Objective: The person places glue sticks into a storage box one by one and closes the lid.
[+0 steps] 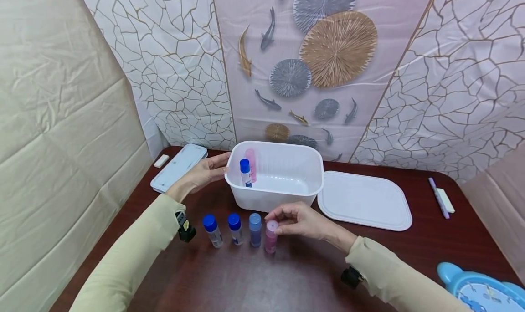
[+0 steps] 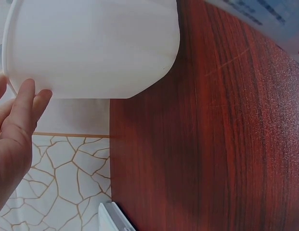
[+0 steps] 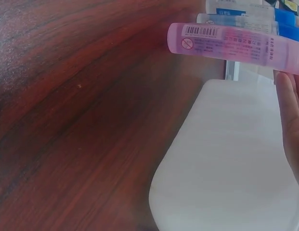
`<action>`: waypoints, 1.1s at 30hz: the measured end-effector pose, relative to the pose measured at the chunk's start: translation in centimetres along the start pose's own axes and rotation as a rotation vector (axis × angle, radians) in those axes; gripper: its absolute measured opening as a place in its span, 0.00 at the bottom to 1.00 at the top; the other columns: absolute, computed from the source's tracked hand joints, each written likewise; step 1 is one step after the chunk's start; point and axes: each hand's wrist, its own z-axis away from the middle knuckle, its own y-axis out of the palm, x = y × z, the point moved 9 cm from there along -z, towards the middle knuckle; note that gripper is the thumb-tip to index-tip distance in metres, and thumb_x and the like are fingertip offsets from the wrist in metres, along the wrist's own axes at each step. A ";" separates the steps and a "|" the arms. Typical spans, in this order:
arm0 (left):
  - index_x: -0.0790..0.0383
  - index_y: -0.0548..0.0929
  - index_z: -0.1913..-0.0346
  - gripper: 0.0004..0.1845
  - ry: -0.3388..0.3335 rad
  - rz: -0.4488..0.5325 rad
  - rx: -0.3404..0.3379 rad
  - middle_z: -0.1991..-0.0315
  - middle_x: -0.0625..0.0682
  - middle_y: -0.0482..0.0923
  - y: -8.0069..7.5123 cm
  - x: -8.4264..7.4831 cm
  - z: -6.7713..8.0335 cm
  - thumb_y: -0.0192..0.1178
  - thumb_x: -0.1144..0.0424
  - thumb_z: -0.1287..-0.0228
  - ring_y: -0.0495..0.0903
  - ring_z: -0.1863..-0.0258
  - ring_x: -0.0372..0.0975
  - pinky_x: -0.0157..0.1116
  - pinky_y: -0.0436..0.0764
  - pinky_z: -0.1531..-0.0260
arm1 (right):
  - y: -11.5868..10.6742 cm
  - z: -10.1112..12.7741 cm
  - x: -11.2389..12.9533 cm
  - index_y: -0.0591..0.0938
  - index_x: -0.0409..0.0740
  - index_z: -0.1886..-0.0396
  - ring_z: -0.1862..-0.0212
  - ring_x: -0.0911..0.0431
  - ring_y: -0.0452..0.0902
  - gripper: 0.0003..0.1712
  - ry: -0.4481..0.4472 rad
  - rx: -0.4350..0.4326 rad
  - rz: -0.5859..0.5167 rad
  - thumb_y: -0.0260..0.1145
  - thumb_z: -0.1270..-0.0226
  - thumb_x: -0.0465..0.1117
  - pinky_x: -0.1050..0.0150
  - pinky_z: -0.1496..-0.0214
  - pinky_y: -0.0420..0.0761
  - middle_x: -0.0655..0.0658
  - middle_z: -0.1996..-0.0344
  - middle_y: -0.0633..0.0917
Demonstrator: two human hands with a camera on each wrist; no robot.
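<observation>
Dark red wood-grain table (image 1: 254, 280), backed by a printed cloth of cracked-stone pattern, fish and round leaves.

Obs. 1: I see my right hand (image 1: 301, 221) with fingers curled over the cap of the pink bottle (image 1: 271, 236), pinching it at the top. From the head view I cannot tell if its base is clear of the table. The right wrist view shows the same bottle (image 3: 236, 45), barcode label visible, with a fingertip just beside it.

Obs. 2: To the left of the pink bottle stands a row of three: a light-blue bottle (image 1: 255, 229) just beside it, then two clear bottles with dark-blue caps (image 1: 235, 228) (image 1: 212, 230).

Obs. 3: Just behind the row sits the white tub (image 1: 287, 198). Inside, against its left wall, a blue-capped bottle (image 1: 245, 172) and a pink bottle behind it (image 1: 251, 164) stand upright.

Obs. 4: My left hand (image 1: 209, 171) lies against the tub's left outer wall, fingers nearly straight; the left wrist view confirms fingertips (image 2: 25, 96) touching the white wall (image 2: 91, 43).

Obs. 5: White lid (image 1: 362, 200) flat to the right of the tub. Flat white case (image 1: 178, 167) to the far left, small white block (image 1: 161, 161) beside it. Purple pen (image 1: 438, 197) near the right edge; blue clock (image 1: 480, 289) at lower right.
</observation>
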 end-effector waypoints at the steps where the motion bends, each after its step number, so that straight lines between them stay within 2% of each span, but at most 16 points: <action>1: 0.62 0.54 0.27 0.33 0.001 -0.001 0.001 0.28 0.57 0.55 0.0 0.0 0.0 0.54 0.68 0.32 0.60 0.31 0.48 0.43 0.68 0.37 | 0.0 0.0 -0.1 0.77 0.24 0.51 0.56 0.63 0.79 0.19 0.000 -0.001 0.002 0.65 0.39 0.32 0.68 0.49 0.81 0.25 0.55 0.80; 9: 0.61 0.54 0.27 0.33 0.002 0.006 0.006 0.28 0.57 0.55 0.0 0.1 0.0 0.54 0.68 0.32 0.60 0.31 0.48 0.40 0.69 0.38 | -0.3 0.1 -0.2 0.79 0.27 0.52 0.59 0.64 0.79 0.18 0.004 -0.018 0.038 0.66 0.38 0.34 0.68 0.51 0.82 0.30 0.57 0.82; 15: 0.61 0.54 0.27 0.33 0.000 0.013 0.008 0.28 0.57 0.55 0.1 0.1 0.1 0.53 0.69 0.32 0.60 0.31 0.48 0.40 0.69 0.38 | -1.3 0.5 0.7 0.80 0.31 0.52 0.60 0.64 0.78 0.17 0.024 -0.073 0.094 0.66 0.38 0.36 0.70 0.54 0.81 0.35 0.58 0.84; 21: 0.62 0.53 0.27 0.33 -0.004 0.011 0.002 0.27 0.57 0.54 0.1 0.0 0.1 0.53 0.68 0.32 0.59 0.30 0.48 0.42 0.68 0.37 | -3.5 0.6 3.8 0.81 0.32 0.53 0.61 0.65 0.77 0.15 0.021 -0.150 0.158 0.66 0.39 0.35 0.71 0.58 0.80 0.47 0.62 0.85; 26: 0.63 0.52 0.27 0.34 0.003 0.006 0.007 0.27 0.58 0.53 0.1 0.0 0.1 0.53 0.69 0.32 0.59 0.30 0.50 0.43 0.68 0.37 | -6.2 0.4 7.6 0.80 0.30 0.54 0.60 0.64 0.79 0.15 -0.022 -0.226 0.131 0.65 0.39 0.33 0.70 0.56 0.81 0.55 0.63 0.85; 30: 0.63 0.52 0.27 0.33 0.005 0.006 0.007 0.27 0.58 0.53 0.0 0.1 0.1 0.53 0.69 0.31 0.58 0.30 0.50 0.43 0.67 0.37 | -8.8 0.0 9.9 0.84 0.43 0.56 0.63 0.64 0.80 0.11 -0.061 -0.322 0.066 0.64 0.38 0.31 0.68 0.56 0.83 0.55 0.64 0.86; 33: 0.63 0.53 0.27 0.34 0.002 0.004 0.005 0.27 0.58 0.53 0.1 0.0 0.1 0.53 0.68 0.32 0.59 0.30 0.49 0.42 0.68 0.37 | -10.7 -0.5 10.7 0.84 0.53 0.59 0.64 0.64 0.81 0.14 -0.074 -0.401 -0.010 0.61 0.36 0.29 0.68 0.56 0.83 0.55 0.64 0.86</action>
